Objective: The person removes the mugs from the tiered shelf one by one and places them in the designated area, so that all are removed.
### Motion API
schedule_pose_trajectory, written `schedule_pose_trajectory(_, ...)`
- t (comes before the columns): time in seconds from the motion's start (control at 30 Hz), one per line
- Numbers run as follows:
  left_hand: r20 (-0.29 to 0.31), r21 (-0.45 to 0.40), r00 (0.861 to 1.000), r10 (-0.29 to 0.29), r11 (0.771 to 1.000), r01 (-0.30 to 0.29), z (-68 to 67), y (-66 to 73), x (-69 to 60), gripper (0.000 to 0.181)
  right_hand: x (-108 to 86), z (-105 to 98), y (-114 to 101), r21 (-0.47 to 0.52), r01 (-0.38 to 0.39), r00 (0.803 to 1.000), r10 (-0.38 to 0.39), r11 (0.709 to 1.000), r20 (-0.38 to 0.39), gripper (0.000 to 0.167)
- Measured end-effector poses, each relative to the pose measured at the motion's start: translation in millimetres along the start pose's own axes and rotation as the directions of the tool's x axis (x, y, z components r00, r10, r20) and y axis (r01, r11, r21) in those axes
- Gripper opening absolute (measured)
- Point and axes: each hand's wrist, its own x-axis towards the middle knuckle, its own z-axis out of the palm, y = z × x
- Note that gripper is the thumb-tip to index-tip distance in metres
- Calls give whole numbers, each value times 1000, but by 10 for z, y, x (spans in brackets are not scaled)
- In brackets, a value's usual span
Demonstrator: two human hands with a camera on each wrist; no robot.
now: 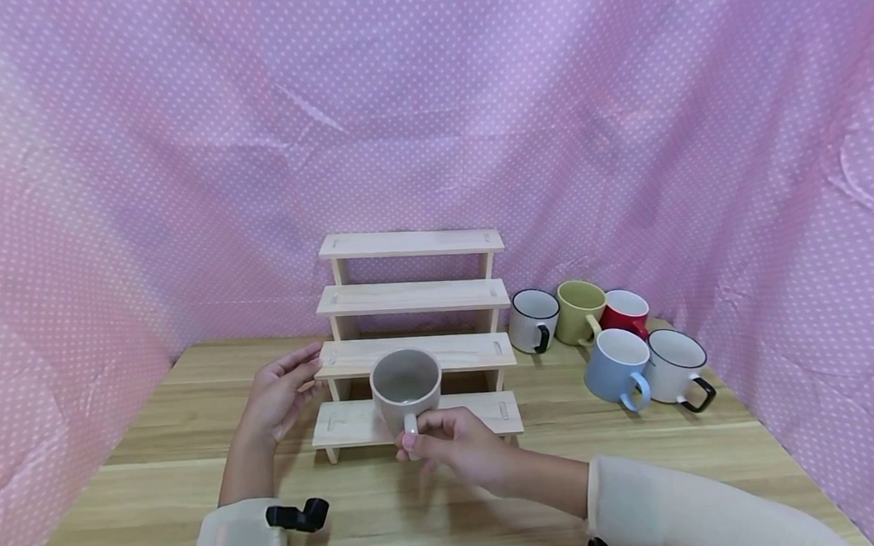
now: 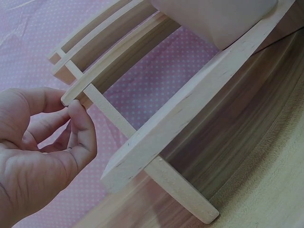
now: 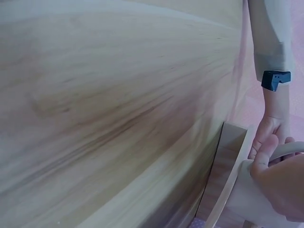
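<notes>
A greyish-beige mug (image 1: 406, 383) stands upright at the lowest step of a four-step wooden display stand (image 1: 419, 296). My right hand (image 1: 469, 453) pinches its handle between thumb and fingers. In the left wrist view the mug's base (image 2: 223, 28) meets the lowest board, though I cannot tell whether its weight rests there. With thumb and fingertips, my left hand (image 1: 279, 399) pinches the left end of the second board from the bottom (image 2: 118, 52). Part of the mug is hidden by my right hand in the right wrist view.
Right of the stand are a white black-rimmed mug (image 1: 528, 327), a yellow-green mug (image 1: 577, 321), a red mug (image 1: 619, 322), a light blue mug (image 1: 610, 379) and another white mug with a black handle (image 1: 667, 380). Pink dotted cloth (image 1: 414, 141) hangs behind the wooden table (image 1: 155, 457).
</notes>
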Motion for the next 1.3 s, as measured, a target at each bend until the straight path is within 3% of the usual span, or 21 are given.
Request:
schedule_pose_trajectory(0.17,-2,-3,1000,1,1000,-1,0,1,0,47,2,12,-34,78,-56,998,57,995,-16,27)
schedule_pose_trajectory(0.43,-6,-20,1000,-9,1000,9,20,4,2,50,-28,-51,-33,154,-21,1000,18,988,19,11)
schedule_pose_trajectory(0.97,9,-2,1000,-1,1000,1,-15,-5,3,46,-189,-423,-18,63,70,996,-66,996,-64,18)
schedule_pose_trajectory(1.3,11,6,1000,2,1000,-2,-4,-1,0,50,-171,-543,-28,32,38,988,-33,999,-153,18)
